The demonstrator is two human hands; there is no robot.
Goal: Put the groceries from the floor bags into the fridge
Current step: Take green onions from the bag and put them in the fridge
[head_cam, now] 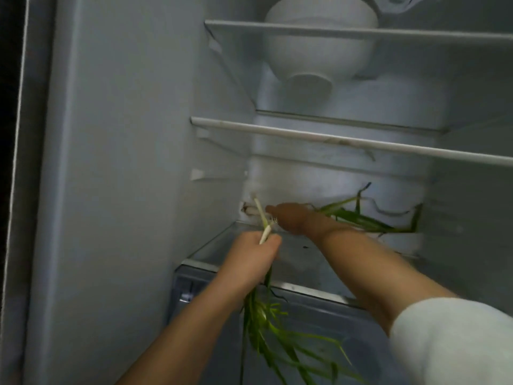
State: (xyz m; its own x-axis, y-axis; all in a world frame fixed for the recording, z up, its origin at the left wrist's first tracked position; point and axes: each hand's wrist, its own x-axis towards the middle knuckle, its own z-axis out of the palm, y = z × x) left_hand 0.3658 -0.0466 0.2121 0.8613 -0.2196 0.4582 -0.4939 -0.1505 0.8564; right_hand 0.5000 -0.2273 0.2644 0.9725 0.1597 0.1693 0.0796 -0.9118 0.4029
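The fridge stands open in front of me. My left hand grips a bunch of green onions near the white root ends, which poke up past my fist; the green leaves hang down in front of the drawer. My right hand reaches deep onto the lowest glass shelf and holds a second bunch of green onions, whose leaves trail to the right along the back wall. How the fingers of my right hand lie is hidden.
A white bowl sits on the top glass shelf. The middle shelf is bare. A clear crisper drawer lies below the lowest shelf. The fridge's left wall is close by.
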